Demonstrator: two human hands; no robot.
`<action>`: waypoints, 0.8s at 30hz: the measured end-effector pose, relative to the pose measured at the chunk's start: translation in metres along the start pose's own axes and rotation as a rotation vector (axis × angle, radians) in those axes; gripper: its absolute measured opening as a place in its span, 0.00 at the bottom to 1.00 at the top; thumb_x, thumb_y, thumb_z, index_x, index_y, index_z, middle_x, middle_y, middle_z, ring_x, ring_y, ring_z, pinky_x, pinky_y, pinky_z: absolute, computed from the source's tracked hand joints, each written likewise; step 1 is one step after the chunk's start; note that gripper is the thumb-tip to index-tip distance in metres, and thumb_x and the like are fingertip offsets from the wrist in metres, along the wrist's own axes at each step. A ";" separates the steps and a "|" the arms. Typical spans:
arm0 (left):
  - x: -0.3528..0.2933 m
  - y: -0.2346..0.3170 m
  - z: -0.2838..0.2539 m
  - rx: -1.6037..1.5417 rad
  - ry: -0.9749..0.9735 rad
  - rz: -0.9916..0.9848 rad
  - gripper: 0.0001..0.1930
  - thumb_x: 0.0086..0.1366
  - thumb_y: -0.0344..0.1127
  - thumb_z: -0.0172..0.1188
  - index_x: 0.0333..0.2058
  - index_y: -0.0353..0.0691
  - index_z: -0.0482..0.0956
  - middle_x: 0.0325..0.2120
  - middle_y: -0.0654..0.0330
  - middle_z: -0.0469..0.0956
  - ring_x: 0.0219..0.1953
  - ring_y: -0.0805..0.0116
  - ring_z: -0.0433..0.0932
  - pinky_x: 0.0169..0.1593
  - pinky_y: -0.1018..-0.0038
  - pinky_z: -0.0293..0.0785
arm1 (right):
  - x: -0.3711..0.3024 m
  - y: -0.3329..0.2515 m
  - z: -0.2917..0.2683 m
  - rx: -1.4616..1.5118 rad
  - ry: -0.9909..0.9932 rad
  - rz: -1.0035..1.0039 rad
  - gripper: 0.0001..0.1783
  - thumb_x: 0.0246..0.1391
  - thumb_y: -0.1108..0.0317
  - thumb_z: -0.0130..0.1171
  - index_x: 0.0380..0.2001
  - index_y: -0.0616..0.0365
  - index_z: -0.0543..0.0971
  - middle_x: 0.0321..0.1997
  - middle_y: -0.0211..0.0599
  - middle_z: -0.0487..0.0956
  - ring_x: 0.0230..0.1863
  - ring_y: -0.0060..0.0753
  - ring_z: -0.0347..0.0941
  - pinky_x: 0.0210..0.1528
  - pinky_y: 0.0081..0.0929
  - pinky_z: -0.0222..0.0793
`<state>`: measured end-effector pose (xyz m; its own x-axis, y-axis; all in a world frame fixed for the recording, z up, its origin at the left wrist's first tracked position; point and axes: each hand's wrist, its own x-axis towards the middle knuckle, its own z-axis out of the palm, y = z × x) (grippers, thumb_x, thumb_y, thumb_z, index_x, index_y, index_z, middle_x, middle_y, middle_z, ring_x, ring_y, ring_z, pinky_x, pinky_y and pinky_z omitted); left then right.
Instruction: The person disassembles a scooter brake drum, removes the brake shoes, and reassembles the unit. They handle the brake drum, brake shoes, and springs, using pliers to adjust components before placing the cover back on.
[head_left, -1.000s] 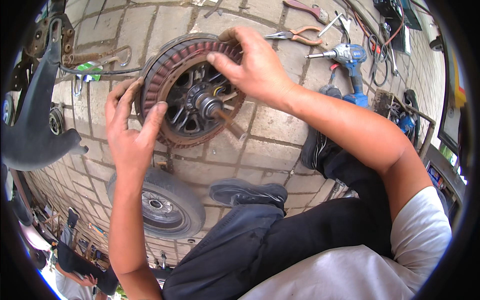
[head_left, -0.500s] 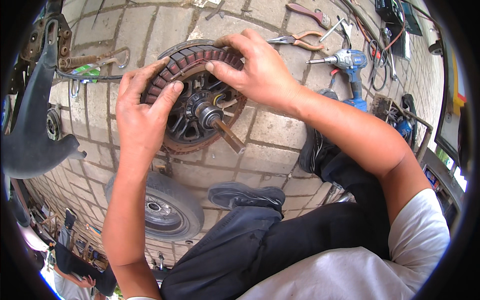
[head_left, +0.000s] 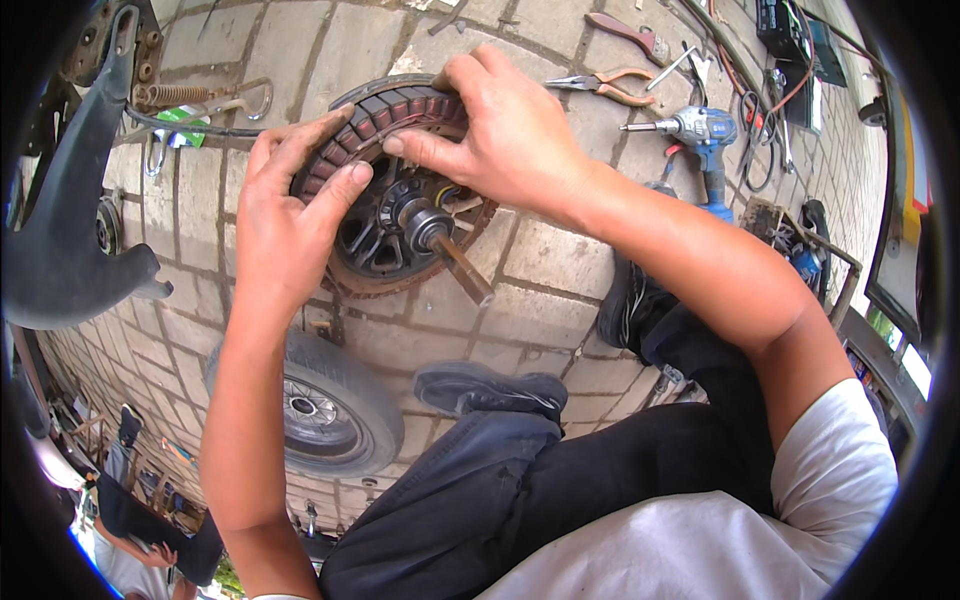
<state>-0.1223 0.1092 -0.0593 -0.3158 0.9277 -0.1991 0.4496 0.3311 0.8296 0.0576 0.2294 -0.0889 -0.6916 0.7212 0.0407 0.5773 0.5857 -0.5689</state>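
Observation:
A hub motor stator [head_left: 398, 108], with dark blocks and reddish windings around its rim, stands over the brick paving in front of me. Its spoked black centre carries a bearing and a rusty shaft [head_left: 462, 268] that points toward me. My left hand [head_left: 283, 225] grips the stator's left edge, fingers over the outside and thumb on the inner side. At the upper right, my right hand [head_left: 515, 140] clasps the rim, its thumb laid along the windings. Both palms hide parts of the ring. Yellow wire shows near the hub.
Pliers [head_left: 607, 86], a brush [head_left: 630, 36] and a blue impact wrench [head_left: 705, 145] lie to the right. A tyred wheel [head_left: 365, 405] rests near my left forearm. A black plastic part [head_left: 70, 220] is at left. Another person [head_left: 150, 535] shows at lower left.
My right hand has shifted slightly left along the rim, its thumb sliding the same way. The left hand keeps its grip. The whole view has moved a little.

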 end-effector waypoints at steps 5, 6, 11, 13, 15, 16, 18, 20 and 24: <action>-0.005 -0.014 -0.014 -0.060 -0.070 0.029 0.33 0.58 0.36 0.69 0.61 0.35 0.70 0.55 0.50 0.72 0.57 0.63 0.73 0.61 0.68 0.67 | 0.006 0.001 -0.004 0.011 -0.085 0.026 0.33 0.45 0.39 0.69 0.35 0.63 0.79 0.36 0.50 0.76 0.38 0.55 0.78 0.41 0.49 0.74; -0.016 -0.024 -0.015 -0.089 -0.037 0.027 0.36 0.58 0.37 0.70 0.63 0.34 0.67 0.57 0.48 0.71 0.59 0.63 0.71 0.62 0.68 0.66 | 0.005 0.003 -0.003 0.003 -0.066 0.011 0.33 0.44 0.39 0.69 0.35 0.62 0.79 0.36 0.49 0.76 0.38 0.55 0.78 0.40 0.48 0.74; -0.036 -0.031 -0.004 -0.394 0.005 -0.158 0.40 0.60 0.34 0.69 0.66 0.28 0.59 0.58 0.49 0.72 0.58 0.64 0.73 0.63 0.68 0.66 | -0.003 0.004 0.000 0.021 -0.036 0.014 0.34 0.44 0.39 0.69 0.35 0.63 0.78 0.36 0.49 0.76 0.38 0.56 0.78 0.40 0.48 0.74; -0.036 -0.033 -0.005 -0.368 0.034 -0.147 0.38 0.59 0.33 0.69 0.65 0.28 0.61 0.56 0.50 0.74 0.56 0.64 0.75 0.62 0.69 0.68 | -0.002 0.007 0.002 0.011 -0.016 -0.014 0.34 0.44 0.39 0.69 0.34 0.63 0.78 0.36 0.50 0.76 0.37 0.56 0.78 0.40 0.48 0.74; -0.036 -0.037 -0.004 -0.378 0.051 -0.150 0.38 0.59 0.33 0.70 0.64 0.27 0.62 0.56 0.50 0.74 0.56 0.64 0.75 0.62 0.69 0.68 | -0.002 0.006 0.001 0.001 -0.038 0.002 0.34 0.44 0.39 0.69 0.34 0.63 0.78 0.36 0.50 0.76 0.38 0.57 0.78 0.41 0.48 0.74; -0.036 -0.036 -0.004 -0.350 0.051 -0.141 0.38 0.58 0.33 0.70 0.64 0.27 0.63 0.56 0.49 0.74 0.56 0.64 0.74 0.62 0.69 0.68 | -0.003 0.005 0.000 -0.004 -0.048 0.010 0.34 0.44 0.39 0.69 0.34 0.64 0.77 0.36 0.50 0.76 0.38 0.57 0.78 0.41 0.48 0.74; -0.035 -0.035 -0.006 -0.295 0.052 -0.122 0.39 0.58 0.33 0.71 0.64 0.27 0.63 0.56 0.49 0.74 0.56 0.64 0.74 0.62 0.69 0.67 | -0.003 0.006 -0.001 0.002 -0.054 0.021 0.34 0.45 0.38 0.69 0.35 0.64 0.77 0.37 0.50 0.76 0.38 0.57 0.77 0.41 0.48 0.75; -0.036 -0.039 -0.012 -0.267 -0.005 -0.109 0.41 0.58 0.33 0.71 0.65 0.27 0.60 0.57 0.48 0.72 0.57 0.64 0.73 0.63 0.68 0.67 | -0.003 0.007 -0.002 0.007 -0.072 0.039 0.35 0.45 0.37 0.68 0.35 0.64 0.77 0.37 0.50 0.76 0.39 0.57 0.77 0.41 0.48 0.74; -0.054 -0.046 -0.009 -0.463 -0.013 -0.139 0.45 0.58 0.33 0.71 0.68 0.27 0.53 0.59 0.47 0.69 0.60 0.63 0.71 0.64 0.68 0.65 | -0.003 0.011 -0.002 0.021 -0.099 0.077 0.36 0.46 0.35 0.66 0.35 0.63 0.77 0.38 0.50 0.76 0.40 0.57 0.77 0.42 0.48 0.74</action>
<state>-0.1340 0.0417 -0.0821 -0.3345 0.8833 -0.3286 -0.0162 0.3432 0.9391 0.0667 0.2341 -0.0938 -0.6854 0.7232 -0.0845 0.6222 0.5214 -0.5840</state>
